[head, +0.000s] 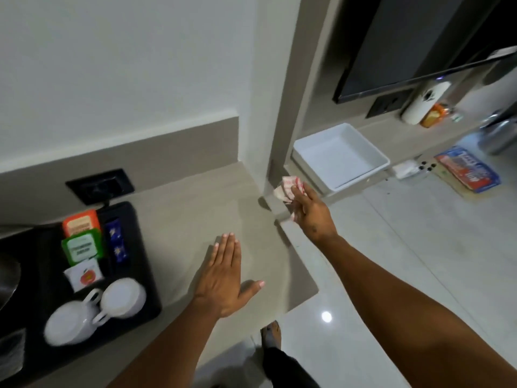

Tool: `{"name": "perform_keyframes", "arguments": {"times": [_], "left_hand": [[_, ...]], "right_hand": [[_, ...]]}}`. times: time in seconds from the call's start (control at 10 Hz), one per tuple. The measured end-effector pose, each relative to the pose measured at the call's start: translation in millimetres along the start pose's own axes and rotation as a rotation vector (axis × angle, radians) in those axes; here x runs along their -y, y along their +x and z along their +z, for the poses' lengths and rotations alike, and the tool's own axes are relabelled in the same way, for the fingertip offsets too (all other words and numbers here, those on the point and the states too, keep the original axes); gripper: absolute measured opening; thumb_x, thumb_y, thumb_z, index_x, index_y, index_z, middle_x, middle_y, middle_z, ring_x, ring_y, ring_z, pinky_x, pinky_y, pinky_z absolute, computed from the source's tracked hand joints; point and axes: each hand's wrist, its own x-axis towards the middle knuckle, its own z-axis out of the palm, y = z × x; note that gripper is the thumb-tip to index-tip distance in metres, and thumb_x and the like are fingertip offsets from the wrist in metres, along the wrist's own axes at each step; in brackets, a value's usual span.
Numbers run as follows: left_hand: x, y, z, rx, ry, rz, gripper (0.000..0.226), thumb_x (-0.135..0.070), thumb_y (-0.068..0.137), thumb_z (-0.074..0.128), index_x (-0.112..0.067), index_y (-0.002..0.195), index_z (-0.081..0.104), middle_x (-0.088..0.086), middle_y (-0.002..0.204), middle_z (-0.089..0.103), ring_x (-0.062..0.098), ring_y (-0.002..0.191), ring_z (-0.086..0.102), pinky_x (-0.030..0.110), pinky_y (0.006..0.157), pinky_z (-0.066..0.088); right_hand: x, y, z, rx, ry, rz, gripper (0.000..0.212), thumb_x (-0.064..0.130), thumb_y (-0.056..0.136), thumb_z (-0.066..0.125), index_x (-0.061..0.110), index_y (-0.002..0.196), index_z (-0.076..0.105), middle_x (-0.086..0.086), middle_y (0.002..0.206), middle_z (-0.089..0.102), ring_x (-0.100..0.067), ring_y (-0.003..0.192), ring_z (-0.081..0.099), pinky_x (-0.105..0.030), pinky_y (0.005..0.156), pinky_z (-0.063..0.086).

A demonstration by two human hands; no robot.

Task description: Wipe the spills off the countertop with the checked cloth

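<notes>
The beige countertop [195, 208] runs from the wall to a corner at the right. My left hand [223, 278] lies flat on it, palm down, fingers together and thumb out, holding nothing. My right hand [310, 211] is at the counter's far right corner, beside the wall edge, gripping a bunched red-and-white checked cloth [288, 189]. The cloth sticks out above my fingers, just past the counter corner. No spill is clearly visible on the surface.
A black tray [134, 247] at the left holds tea sachets [81, 236] and two upturned white cups [123, 296]. A black wall socket [99, 186] sits behind it. A white tray [340, 155], a packet [467, 169] and a TV [414, 43] are to the right.
</notes>
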Motion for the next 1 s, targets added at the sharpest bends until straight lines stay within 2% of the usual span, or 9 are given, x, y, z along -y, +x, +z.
{"name": "perform_keyframes", "arguments": {"times": [0.1,0.2,0.3,0.5,0.6,0.7,0.8,0.9,1.0], "left_hand": [[-11.7,32.5,-3.1,0.01,-0.003,0.021,0.117,-0.092,0.081,-0.011,-0.001,0.154,-0.02,0.021,0.166,-0.02,0.037,0.156,-0.019,0.053,0.13,0.0],[-22.1,68.7,-5.1,0.031,0.016,0.034,0.116,-0.093,0.081,-0.011,-0.002,0.153,-0.022,0.021,0.165,-0.024,0.036,0.155,-0.022,0.052,0.129,-0.002],[-30.1,102.8,-7.1,0.02,-0.011,0.019,0.118,-0.093,0.078,-0.013,-0.003,0.153,-0.023,0.02,0.164,-0.027,0.035,0.154,-0.026,0.05,0.129,-0.006],[-35.0,156.6,-7.5,-0.028,-0.104,-0.034,0.115,-0.09,0.086,0.008,-0.003,0.158,-0.015,0.015,0.167,-0.021,0.03,0.156,-0.02,0.043,0.129,-0.006],[-36.5,169.8,-4.4,-0.032,-0.15,-0.057,0.115,-0.087,0.087,0.019,-0.002,0.16,-0.009,0.015,0.167,-0.018,0.03,0.157,-0.017,0.043,0.128,-0.006],[-38.5,175.3,-0.5,-0.031,-0.16,-0.07,0.113,-0.082,0.087,0.026,0.0,0.159,-0.004,0.017,0.166,-0.014,0.033,0.157,-0.013,0.046,0.128,-0.004],[-40.0,176.0,0.7,0.002,-0.129,-0.097,0.113,-0.083,0.086,0.021,0.0,0.158,-0.005,0.017,0.165,-0.017,0.032,0.157,-0.015,0.044,0.128,-0.011],[-40.3,172.9,-1.9,-0.005,-0.141,-0.113,0.113,-0.082,0.089,0.027,0.0,0.16,-0.004,0.018,0.168,-0.016,0.031,0.157,-0.016,0.041,0.127,-0.015],[-39.4,171.5,-7.5,-0.049,-0.132,-0.13,0.115,-0.086,0.089,0.022,-0.002,0.16,-0.011,0.017,0.17,-0.018,0.029,0.157,-0.021,0.038,0.125,-0.018]], "right_hand": [[-37.1,49.8,-41.1,-0.061,0.012,0.078,0.044,0.02,0.102,0.052,0.024,0.147,0.05,-0.007,0.163,0.033,-0.031,0.144,0.04,-0.027,0.113,0.029],[-70.9,101.7,-72.7,-0.069,0.146,0.22,0.051,0.043,0.101,0.053,0.029,0.149,0.045,-0.002,0.156,0.044,-0.029,0.14,0.044,-0.042,0.122,0.029],[-97.6,147.6,-79.7,-0.086,0.229,0.322,0.058,0.059,0.097,0.049,0.032,0.148,0.045,0.001,0.149,0.052,-0.028,0.134,0.049,-0.049,0.12,0.033],[-141.6,200.0,-44.1,0.023,0.354,0.422,0.059,0.059,0.101,0.039,0.032,0.153,0.034,-0.001,0.159,0.04,-0.03,0.145,0.038,-0.051,0.124,0.021],[-154.1,206.4,-23.8,0.068,0.287,0.39,0.053,0.056,0.102,0.041,0.032,0.15,0.039,0.0,0.154,0.044,-0.028,0.142,0.04,-0.042,0.122,0.022],[-166.5,215.3,-1.1,0.154,0.121,0.342,0.048,0.047,0.103,0.045,0.026,0.146,0.043,-0.002,0.149,0.045,-0.03,0.14,0.041,-0.041,0.121,0.027],[-168.3,222.8,1.8,0.29,-0.093,0.313,0.057,0.048,0.104,0.032,0.023,0.155,0.027,-0.015,0.163,0.021,-0.039,0.151,0.018,-0.051,0.125,0.014],[-156.7,223.8,-7.5,0.347,-0.192,0.2,0.061,0.057,0.103,0.027,0.025,0.154,0.023,-0.013,0.166,0.017,-0.039,0.152,0.016,-0.051,0.125,0.012],[-133.6,204.2,-29.7,0.161,-0.042,0.165,0.05,0.051,0.1,0.048,0.017,0.136,0.052,-0.012,0.14,0.058,-0.036,0.127,0.055,-0.047,0.111,0.042]]}}
